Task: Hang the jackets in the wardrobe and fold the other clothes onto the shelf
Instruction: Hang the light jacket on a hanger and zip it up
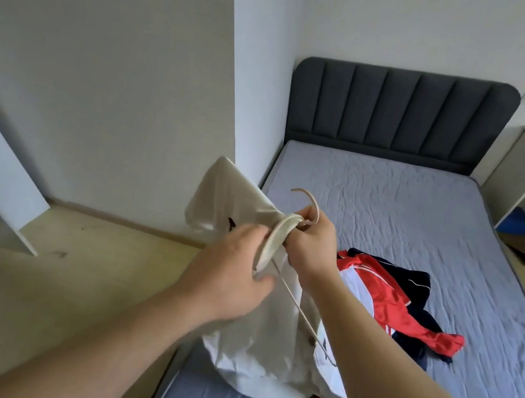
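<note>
Over the bed's (426, 209) near left corner, the cream jacket (237, 194) is up in the air! The right hand (311, 241) pinches the hanger (310, 195) at its neck, just under the hook, and the left hand (228, 273) curls round the collar beside it. The danger: one hanger arm runs bare down the front, so that shoulder could slip and drop the jacket onto the red, white and navy jacket (384, 295) lying mid-bed. Whether the other arm sits inside its shoulder is hard to tell, because fabric hides it.
</note>
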Motion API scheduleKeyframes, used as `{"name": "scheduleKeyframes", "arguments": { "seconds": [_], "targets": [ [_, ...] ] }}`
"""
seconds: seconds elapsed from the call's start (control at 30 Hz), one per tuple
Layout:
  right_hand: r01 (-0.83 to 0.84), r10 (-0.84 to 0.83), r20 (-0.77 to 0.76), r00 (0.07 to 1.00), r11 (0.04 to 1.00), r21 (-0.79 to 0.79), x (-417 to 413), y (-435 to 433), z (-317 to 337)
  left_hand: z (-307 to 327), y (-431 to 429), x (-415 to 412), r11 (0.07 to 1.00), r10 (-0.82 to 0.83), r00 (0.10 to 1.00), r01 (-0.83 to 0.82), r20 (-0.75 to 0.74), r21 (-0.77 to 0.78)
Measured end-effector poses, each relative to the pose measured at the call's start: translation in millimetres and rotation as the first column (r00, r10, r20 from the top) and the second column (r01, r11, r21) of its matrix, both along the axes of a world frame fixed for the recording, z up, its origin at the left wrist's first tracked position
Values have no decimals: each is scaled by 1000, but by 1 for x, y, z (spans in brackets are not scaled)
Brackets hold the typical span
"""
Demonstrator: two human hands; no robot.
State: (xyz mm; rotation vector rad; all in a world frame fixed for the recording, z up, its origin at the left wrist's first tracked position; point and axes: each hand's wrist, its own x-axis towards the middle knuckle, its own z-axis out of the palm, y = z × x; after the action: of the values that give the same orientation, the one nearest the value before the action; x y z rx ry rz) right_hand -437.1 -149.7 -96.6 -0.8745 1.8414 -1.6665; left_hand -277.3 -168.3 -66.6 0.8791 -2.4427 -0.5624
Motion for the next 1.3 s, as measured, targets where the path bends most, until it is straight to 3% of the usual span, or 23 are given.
{"name": "scheduleKeyframes", "arguments": {
  "seconds": [0.03,0.07,0.1,0.17,0.2,0.27,0.33,0.43,0.57,0.67,0.73,0.83,0.97,1.03,1.17,1.3],
  "targets": [
    [-26,25,-12,1000,999,-24,2,0,5,6,-6,2,996,21,989,-8,-148,89],
    [-52,51,-15,999,997,-50,5,0,11,12,-16,4,998,44,959,-33,-280,46],
    [-83,81,-25,996,994,-76,9,0,17,17,-28,5,993,33,944,-69,-329,-100],
    [-141,135,-58,989,982,-127,17,2,30,24,-53,4,915,-39,978,-48,-206,-401],
    [-167,159,-65,985,975,-146,21,3,37,27,-65,2,887,-86,991,27,-107,-462],
    [-228,234,10,972,955,-189,25,7,49,32,-80,-1,880,-170,985,144,-16,-453],
    [-316,359,160,919,917,-242,22,12,58,37,-89,-5,891,-208,977,168,-49,-421],
    [-437,504,265,822,857,-275,6,20,65,40,-96,-10,881,-225,972,175,-65,-441],
    [-364,422,308,853,903,-228,-14,29,61,42,-96,-17,844,-264,964,218,-25,-490],
    [-265,298,184,937,947,-184,-19,30,56,42,-98,-22,794,-300,954,260,18,-550],
    [-167,167,-12,986,980,-106,-22,31,53,43,-104,-20,783,-283,959,243,21,-573],
    [-24,19,-380,925,1000,-8,-22,31,44,44,-112,-14,759,-268,963,228,26,-610],
    [-64,68,-460,885,998,24,-15,25,38,47,-114,-14,719,-287,955,266,74,-642],
    [-192,212,-394,894,977,88,-12,23,40,48,-113,-15,705,-290,951,286,105,-649],
    [-471,470,37,882,881,37,-1,23,38,51,-115,-8,696,-267,955,284,129,-660],
    [-403,409,243,880,912,-76,10,16,29,51,-123,1,724,-224,970,232,96,-650]
  ]
}}
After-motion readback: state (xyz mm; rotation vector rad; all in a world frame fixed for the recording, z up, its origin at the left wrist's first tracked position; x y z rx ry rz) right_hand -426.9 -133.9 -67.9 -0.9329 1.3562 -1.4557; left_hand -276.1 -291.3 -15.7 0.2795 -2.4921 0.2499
